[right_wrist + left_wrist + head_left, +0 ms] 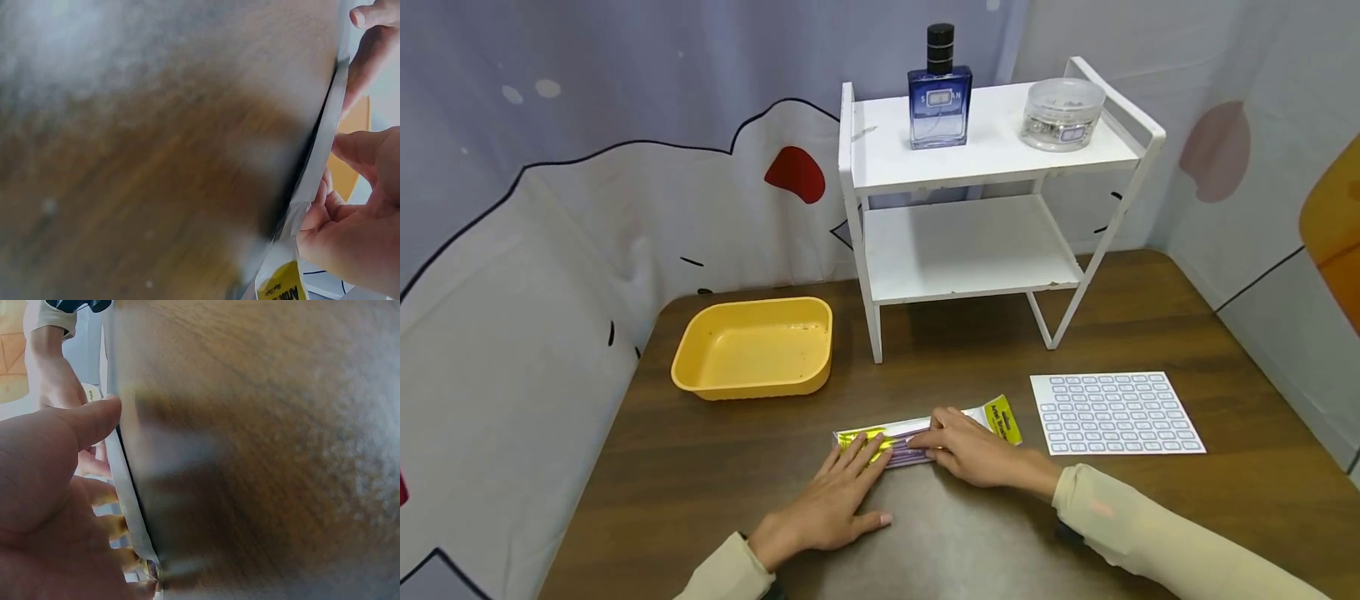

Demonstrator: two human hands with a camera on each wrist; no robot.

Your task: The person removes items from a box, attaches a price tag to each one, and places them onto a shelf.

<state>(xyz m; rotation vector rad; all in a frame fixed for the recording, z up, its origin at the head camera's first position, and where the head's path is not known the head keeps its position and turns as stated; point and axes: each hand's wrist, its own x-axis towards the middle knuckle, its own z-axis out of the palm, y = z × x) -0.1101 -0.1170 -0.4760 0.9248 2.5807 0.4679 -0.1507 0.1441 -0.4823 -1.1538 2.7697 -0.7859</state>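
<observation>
A flat, clear packet of artist brushes [912, 454] with purple handles and a yellow-green label end [1003, 418] lies on the table. My left hand [831, 502] rests on its left part, fingers spread and straight, thumb out to the side. Over the packet's middle sits my right hand [967, 447], its forefinger touching the surface and its other fingers bent. The right wrist view shows the fingers of this hand [375, 206] against the packet's edge [322, 156]. Whether they pinch anything is hidden. The left wrist view shows the left palm [44, 487] beside the packet.
A yellow tray [752, 387] stands at the left. Behind is a white two-tier rack [973, 250] bearing a blue perfume bottle [940, 112] and a clear round jar [1060, 117], both with small labels. A sheet of labels [1116, 414] lies to the right.
</observation>
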